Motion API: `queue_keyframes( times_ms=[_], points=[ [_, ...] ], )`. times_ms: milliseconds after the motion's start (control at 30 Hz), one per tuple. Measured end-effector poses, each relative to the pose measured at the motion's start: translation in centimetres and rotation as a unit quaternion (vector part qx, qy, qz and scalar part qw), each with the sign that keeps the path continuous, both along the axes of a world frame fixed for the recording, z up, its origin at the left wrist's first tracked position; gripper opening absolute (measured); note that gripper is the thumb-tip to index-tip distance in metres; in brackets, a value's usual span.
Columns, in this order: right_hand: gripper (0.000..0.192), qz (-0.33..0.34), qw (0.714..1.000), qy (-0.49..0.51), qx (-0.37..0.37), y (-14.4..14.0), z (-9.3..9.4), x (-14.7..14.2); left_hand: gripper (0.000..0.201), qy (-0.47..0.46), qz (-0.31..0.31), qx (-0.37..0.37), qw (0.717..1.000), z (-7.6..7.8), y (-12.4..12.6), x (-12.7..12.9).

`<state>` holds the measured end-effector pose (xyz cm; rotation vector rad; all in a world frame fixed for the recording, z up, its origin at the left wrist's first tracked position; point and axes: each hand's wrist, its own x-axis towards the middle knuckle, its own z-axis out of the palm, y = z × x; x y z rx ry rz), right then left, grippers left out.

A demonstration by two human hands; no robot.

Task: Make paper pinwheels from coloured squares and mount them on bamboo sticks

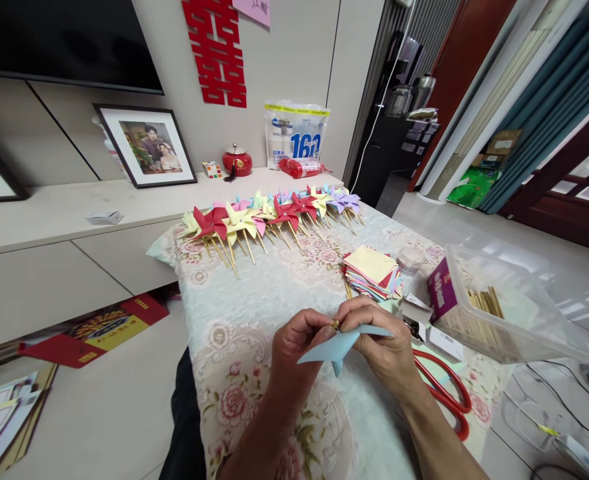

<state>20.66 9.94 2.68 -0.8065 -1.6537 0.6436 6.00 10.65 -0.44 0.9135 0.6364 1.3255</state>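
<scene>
A light-blue paper pinwheel (pixel 335 348) is held between my two hands above the near part of the table. My left hand (pixel 297 340) is closed, with thumb and forefinger pinched at a small gold-coloured bit (pixel 335 325) by the pinwheel's centre; I cannot make out exactly what it is. My right hand (pixel 381 337) grips the blue paper from the other side, its fingertips meeting those of the left. Just beyond the hands lies a stack of folded coloured paper squares (pixel 373 270). Red-handled scissors (pixel 447 393) rest beside my right forearm.
Several finished pinwheels on sticks (pixel 274 217) lie along the table's far edge. A clear plastic box (pixel 504 313) with wooden sticks stands at the right, near a small round container (pixel 410 259) and a white box (pixel 444 343). A flowered cloth (pixel 254 300) covers the table.
</scene>
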Motion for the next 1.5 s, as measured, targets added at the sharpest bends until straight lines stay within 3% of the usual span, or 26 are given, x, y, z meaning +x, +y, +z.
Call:
queue_keyframes(
  times_ms=[1267, 1500],
  points=[
    [0.013, -0.036, 0.999, 0.008, -0.018, -0.54, 0.34, -0.40, 0.015, 0.121, 0.046, 0.114, 0.985, 0.80, -0.61, -0.64],
    [0.001, -0.032, 0.998, 0.042, -0.035, -0.51, -0.18, -0.49, 0.007, 0.138, 0.072, 0.166, 0.974, 0.69, -0.78, -0.71]
  ],
)
